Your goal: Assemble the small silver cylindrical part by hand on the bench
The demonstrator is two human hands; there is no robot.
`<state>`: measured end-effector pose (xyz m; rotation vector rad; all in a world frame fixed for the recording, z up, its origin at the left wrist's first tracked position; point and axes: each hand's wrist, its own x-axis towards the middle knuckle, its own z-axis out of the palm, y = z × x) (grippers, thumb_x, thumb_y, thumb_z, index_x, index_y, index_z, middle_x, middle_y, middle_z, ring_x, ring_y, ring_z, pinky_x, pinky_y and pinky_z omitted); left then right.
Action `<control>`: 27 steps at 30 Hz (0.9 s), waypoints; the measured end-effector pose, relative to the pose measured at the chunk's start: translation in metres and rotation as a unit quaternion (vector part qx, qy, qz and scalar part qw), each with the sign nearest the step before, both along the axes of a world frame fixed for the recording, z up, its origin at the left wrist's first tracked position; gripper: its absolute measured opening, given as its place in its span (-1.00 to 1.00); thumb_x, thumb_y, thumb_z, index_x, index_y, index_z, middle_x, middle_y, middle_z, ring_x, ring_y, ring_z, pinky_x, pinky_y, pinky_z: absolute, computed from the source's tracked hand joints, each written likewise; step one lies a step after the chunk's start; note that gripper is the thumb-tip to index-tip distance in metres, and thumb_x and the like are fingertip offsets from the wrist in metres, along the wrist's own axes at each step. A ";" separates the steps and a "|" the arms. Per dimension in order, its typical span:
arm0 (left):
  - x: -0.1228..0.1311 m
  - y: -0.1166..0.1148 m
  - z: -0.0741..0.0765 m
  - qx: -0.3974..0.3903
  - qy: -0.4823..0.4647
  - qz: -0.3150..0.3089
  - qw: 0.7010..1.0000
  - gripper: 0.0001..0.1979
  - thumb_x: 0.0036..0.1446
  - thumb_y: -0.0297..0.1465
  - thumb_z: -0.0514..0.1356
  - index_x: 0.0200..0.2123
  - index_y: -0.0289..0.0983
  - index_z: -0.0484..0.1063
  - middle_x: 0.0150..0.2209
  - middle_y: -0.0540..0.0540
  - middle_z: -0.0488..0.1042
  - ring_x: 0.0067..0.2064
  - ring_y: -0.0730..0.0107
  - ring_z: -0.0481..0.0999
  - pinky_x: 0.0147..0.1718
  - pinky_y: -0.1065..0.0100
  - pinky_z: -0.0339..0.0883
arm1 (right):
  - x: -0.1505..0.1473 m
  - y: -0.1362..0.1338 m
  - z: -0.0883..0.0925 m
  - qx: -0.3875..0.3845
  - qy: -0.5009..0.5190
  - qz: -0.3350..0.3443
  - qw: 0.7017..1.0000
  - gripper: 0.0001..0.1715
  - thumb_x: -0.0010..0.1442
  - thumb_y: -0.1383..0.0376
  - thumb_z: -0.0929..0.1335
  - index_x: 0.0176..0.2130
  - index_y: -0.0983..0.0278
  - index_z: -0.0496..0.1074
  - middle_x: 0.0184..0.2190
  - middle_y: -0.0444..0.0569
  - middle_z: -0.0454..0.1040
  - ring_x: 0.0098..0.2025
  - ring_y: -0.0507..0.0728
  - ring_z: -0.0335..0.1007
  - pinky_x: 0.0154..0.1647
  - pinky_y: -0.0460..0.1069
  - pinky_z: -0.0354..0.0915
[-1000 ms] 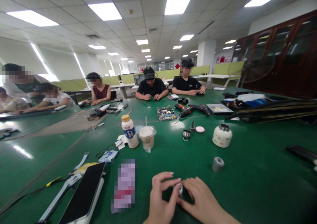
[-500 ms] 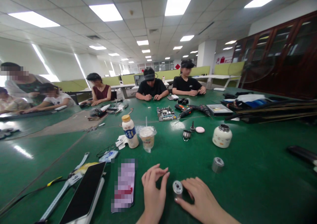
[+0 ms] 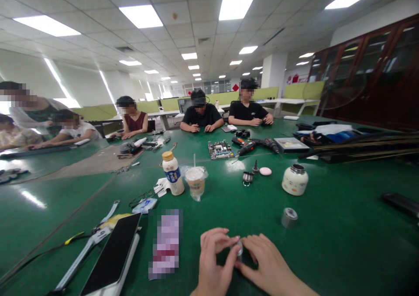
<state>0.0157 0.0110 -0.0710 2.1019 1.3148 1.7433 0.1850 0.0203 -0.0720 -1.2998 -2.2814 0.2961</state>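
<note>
Two hands on one small metal part

Both hands meet low in the frame: left hand (image 3: 214, 261) and right hand (image 3: 266, 265) pinch a small metal cylinder (image 3: 239, 249) over the green table (image 3: 327, 243). Other parts lie apart: cap (image 3: 289, 217), white jar (image 3: 295, 180); assembly looks unfinished.

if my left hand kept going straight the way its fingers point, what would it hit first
The left hand points its fingers right, at the small metal cylinder pinched between both hands, so it already meets that. Just beyond it are the fingers of the right hand.
</note>
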 end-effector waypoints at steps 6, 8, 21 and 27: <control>0.002 -0.002 0.006 -0.001 0.018 -0.018 1.000 -0.82 0.09 -0.49 0.25 -0.22 -0.21 0.37 -0.29 -0.12 0.59 -0.16 0.21 0.57 -0.21 0.22 0.51 | 0.000 0.000 -0.002 -0.006 0.002 -0.003 1.000 -0.86 0.13 0.22 0.38 -0.27 0.20 0.40 -0.39 -0.13 0.46 -0.32 0.12 0.39 -0.13 0.02 0.17; 0.002 -0.002 0.007 -0.009 0.024 -0.025 0.999 -0.82 0.09 -0.50 0.25 -0.22 -0.21 0.38 -0.29 -0.11 0.59 -0.15 0.20 0.56 -0.19 0.20 0.50 | 0.001 0.000 -0.002 -0.010 0.004 -0.002 1.000 -0.86 0.15 0.22 0.37 -0.25 0.20 0.40 -0.38 -0.13 0.46 -0.32 0.12 0.38 -0.11 0.03 0.17; 0.004 -0.004 0.008 -0.062 0.039 0.021 0.997 -0.86 0.08 -0.41 0.26 -0.24 -0.22 0.53 -0.27 -0.14 0.56 -0.16 0.16 0.56 -0.17 0.17 0.47 | 0.001 0.000 -0.001 0.003 0.000 0.007 1.000 -0.80 0.16 0.14 0.37 -0.26 0.20 0.39 -0.38 -0.13 0.46 -0.33 0.11 0.36 -0.22 -0.02 0.13; -0.002 0.004 -0.001 -0.051 -0.017 0.098 0.994 -0.84 0.09 -0.28 0.28 -0.32 -0.24 0.44 -0.35 -0.08 0.57 -0.21 0.22 0.58 -0.20 0.24 0.43 | 0.001 0.000 0.002 -0.012 0.007 0.008 1.000 -0.78 0.15 0.12 0.40 -0.26 0.19 0.40 -0.37 -0.14 0.46 -0.31 0.12 0.35 -0.21 -0.01 0.11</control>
